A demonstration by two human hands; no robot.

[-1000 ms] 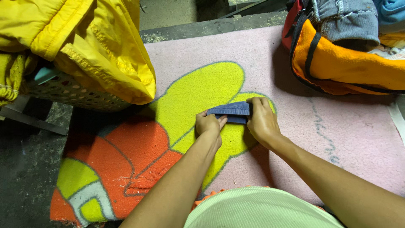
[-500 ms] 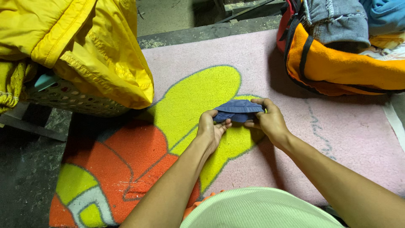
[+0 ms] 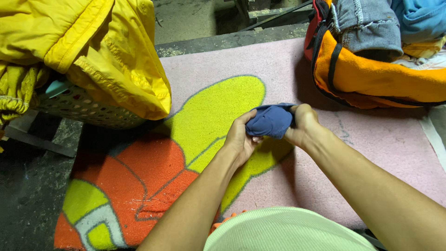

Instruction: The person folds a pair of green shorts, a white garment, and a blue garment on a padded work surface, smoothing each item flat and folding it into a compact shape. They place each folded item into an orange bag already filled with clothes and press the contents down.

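Over a pink rug (image 3: 371, 153), both hands, left hand (image 3: 241, 139) and right hand (image 3: 304, 128), now clutch a dark blue cloth (image 3: 271, 121), flat a second ago, seemingly rolled into a bundle.

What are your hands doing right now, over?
Left hand and right hand both gripping blue cloth bundle. Bundle held above pink rug. Nothing blocking.

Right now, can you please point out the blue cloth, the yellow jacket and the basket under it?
blue cloth (image 3: 271, 121), head view, middle of the bundle between the two hands.
yellow jacket (image 3: 100, 51), head view, the broad front fold.
basket (image 3: 81, 108), head view, the perforated side wall below the jacket.
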